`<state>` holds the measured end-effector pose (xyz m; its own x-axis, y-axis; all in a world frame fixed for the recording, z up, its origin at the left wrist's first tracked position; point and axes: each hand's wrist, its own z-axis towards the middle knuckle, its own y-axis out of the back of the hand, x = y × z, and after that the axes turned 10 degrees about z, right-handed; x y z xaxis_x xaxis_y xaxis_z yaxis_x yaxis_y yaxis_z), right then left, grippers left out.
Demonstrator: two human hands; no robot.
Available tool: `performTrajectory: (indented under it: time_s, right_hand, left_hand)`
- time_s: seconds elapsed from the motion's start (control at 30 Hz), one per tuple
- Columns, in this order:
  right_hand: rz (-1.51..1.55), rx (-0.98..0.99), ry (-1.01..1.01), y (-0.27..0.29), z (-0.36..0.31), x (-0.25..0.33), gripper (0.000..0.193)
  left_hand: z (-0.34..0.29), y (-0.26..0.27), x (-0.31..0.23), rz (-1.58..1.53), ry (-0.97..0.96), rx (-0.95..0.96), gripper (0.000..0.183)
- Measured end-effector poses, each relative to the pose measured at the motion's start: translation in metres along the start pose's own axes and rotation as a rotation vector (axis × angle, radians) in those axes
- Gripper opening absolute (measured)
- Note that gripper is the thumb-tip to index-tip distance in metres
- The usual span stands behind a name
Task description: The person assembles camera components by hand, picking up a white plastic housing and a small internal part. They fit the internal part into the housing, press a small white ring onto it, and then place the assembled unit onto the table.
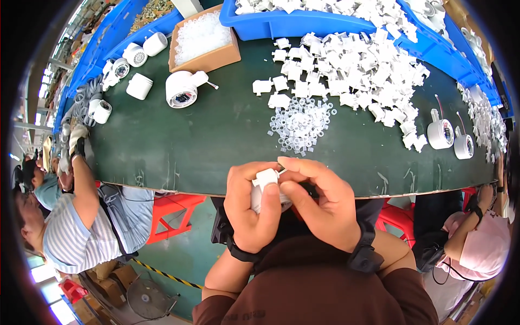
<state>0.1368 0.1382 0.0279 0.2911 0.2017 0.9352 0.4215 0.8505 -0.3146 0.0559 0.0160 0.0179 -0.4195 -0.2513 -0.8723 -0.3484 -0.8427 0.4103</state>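
Near the table's front edge, my left hand (248, 208) is closed around a white round plastic housing (266, 177) with a small bracket on top, its thumb pressed on the bracket. My right hand (324, 205) is at the housing's right side, thumb and index finger bent in a pinch at a thin light wire (282, 171) by the bracket. The fingers hide most of the housing's body. Just beyond my hands lies a pile of small translucent rings (301, 125). Behind it spreads a heap of white plastic brackets (360, 70).
A cardboard box (208, 62) of clear pieces and blue bins (303, 26) line the far side. Finished-looking white housings (182, 89) stand at left, more housings (440, 133) at right. Co-workers sit on both sides; one wears a striped shirt (81, 233). Red stools (176, 214) stand beside me.
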Motion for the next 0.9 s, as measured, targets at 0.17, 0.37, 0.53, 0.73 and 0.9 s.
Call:
performTrajectory:
  time_s: [0.17,0.37,0.53,0.73,0.9]
  right_hand:
    - [-0.324,-0.036,0.221,0.009,0.012,0.001,0.020]
    - [-0.342,0.069,0.109,0.024,0.005,0.008,0.014]
    - [-0.588,-0.050,0.103,0.060,0.032,0.014,0.008]
    - [-0.923,-0.109,0.161,0.064,0.053,0.008,0.007]
    - [-0.956,-0.108,0.215,0.067,0.052,0.003,0.007]
  left_hand:
    - [0.004,0.006,-0.003,-0.233,0.142,0.089,0.023]
    - [0.013,0.010,-0.012,0.355,-0.343,0.106,0.022]
    - [0.017,0.004,-0.016,0.478,-0.397,0.097,0.028]
    - [0.017,0.001,-0.017,0.504,-0.370,0.114,0.031]
    - [0.018,0.000,-0.014,0.466,-0.375,0.086,0.034]
